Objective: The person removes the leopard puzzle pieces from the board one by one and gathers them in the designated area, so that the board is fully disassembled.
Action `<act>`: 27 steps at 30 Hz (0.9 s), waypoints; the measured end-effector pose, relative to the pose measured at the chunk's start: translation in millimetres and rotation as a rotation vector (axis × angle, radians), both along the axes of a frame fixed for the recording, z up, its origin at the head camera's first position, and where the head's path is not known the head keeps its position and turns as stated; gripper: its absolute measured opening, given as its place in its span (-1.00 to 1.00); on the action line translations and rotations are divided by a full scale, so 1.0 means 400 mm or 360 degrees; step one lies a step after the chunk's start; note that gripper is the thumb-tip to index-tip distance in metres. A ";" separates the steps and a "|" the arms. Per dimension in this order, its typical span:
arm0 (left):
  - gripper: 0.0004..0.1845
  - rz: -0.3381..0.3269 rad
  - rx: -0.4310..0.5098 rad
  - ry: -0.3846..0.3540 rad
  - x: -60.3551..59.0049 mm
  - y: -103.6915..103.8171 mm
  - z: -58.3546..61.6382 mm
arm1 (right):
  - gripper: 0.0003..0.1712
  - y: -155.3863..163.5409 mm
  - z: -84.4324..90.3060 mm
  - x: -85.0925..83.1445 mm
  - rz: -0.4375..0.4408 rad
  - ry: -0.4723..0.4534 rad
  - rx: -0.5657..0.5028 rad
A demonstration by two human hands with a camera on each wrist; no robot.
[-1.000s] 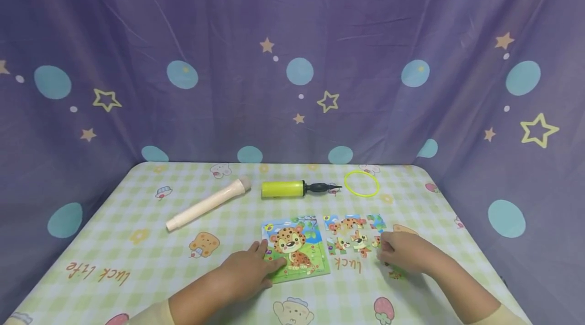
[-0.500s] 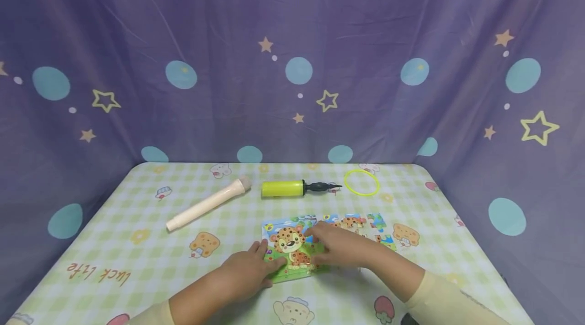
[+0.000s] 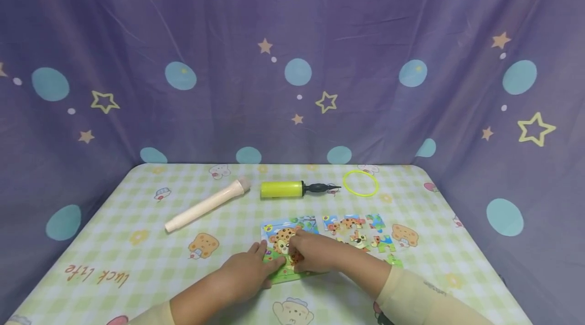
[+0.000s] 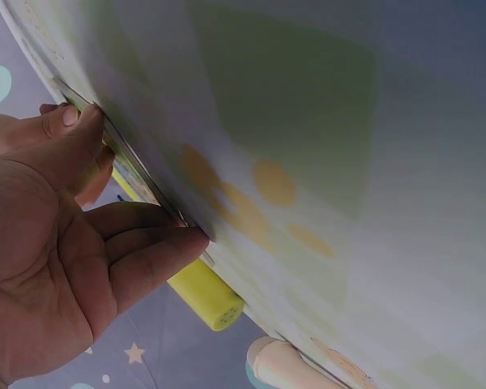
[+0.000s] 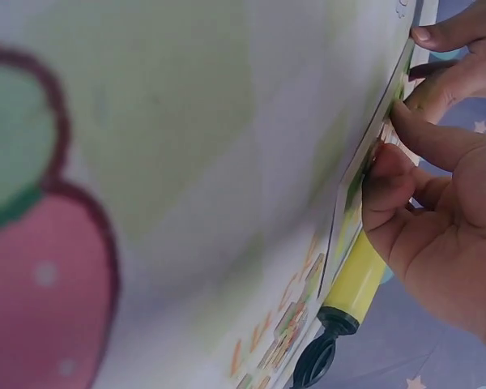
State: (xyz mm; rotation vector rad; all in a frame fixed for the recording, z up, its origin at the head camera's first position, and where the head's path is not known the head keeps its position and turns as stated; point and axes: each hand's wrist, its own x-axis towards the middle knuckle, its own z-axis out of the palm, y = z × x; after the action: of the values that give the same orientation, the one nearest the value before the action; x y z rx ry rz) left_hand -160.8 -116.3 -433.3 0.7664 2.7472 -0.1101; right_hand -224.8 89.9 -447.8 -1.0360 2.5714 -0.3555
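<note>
A puzzle board with a spotted leopard picture lies flat on the table. My left hand rests at its left side, thumb and fingers spread along the edge and touching it. In the left wrist view those fingers look fairly straight. My right hand is over the board's middle, its fingers curled down and pinching at a puzzle piece that the hand mostly hides. The right wrist view shows the thumb and bent forefinger close together against the board. Loose puzzle pieces lie to the right of the board.
Behind the board lie a yellow hand pump with a black nozzle, a yellow ring and a pale toy microphone. A checked cloth covers the table. A purple curtain hangs behind it.
My right hand has moved left, from the loose pieces to the middle of the board, opening out on the way and then curling its fingers. The left hand has stayed in place.
</note>
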 end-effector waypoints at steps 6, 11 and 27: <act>-0.31 0.0040 -0.0045 0.0006 0.000 0.003 0.004 | -0.72 0.003 -0.003 0.003 -0.0035 -0.0072 -0.0035; -0.29 0.0027 -0.0045 0.0022 0.001 0.003 0.006 | -0.71 0.006 -0.006 0.002 -0.0027 -0.0095 -0.0036; -0.29 0.0026 -0.0102 0.0025 -0.004 0.009 0.003 | -0.68 0.004 0.002 0.006 0.0008 -0.0090 -0.0006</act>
State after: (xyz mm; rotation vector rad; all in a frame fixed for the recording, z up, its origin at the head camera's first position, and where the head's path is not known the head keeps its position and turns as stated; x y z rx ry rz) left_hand -162.6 -112.7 -432.1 0.7292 2.7496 -0.2009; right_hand -222.3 91.3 -446.9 -1.0186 2.5189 -0.3827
